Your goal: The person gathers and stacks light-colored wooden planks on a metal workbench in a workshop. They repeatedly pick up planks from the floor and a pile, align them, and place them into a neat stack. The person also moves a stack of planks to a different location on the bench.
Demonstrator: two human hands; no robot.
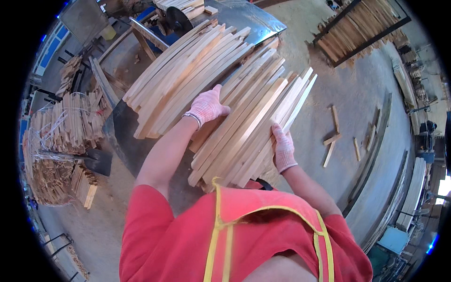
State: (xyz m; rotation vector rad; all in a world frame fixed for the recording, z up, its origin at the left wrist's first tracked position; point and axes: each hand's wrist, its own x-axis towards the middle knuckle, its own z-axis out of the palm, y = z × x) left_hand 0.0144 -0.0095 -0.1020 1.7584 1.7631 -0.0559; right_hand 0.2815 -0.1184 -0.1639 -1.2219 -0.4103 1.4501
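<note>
A bundle of long, pale wooden strips point(251, 134) lies slanted in front of me, its ends uneven. My left hand point(207, 108), in a pinkish-white knit glove, is at the bundle's left side, fingers in the gap beside it and thumb reaching over the strips. On the opposite side, my right hand point(283, 149), gloved alike, grips the outer edge; part of its fingers is hidden. The strips are held between both hands. Left of them, a second stack of wooden strips point(176, 77) rests on a dark metal table point(123, 136).
A round black disc point(179, 19) stands beyond the left stack, near a shiny metal sheet point(253, 21). Bundled wood point(70, 120) and a dark shovel blade point(97, 162) are at the left. Loose offcuts point(332, 138) lie on the floor to the right, below a framed wood pile point(361, 28).
</note>
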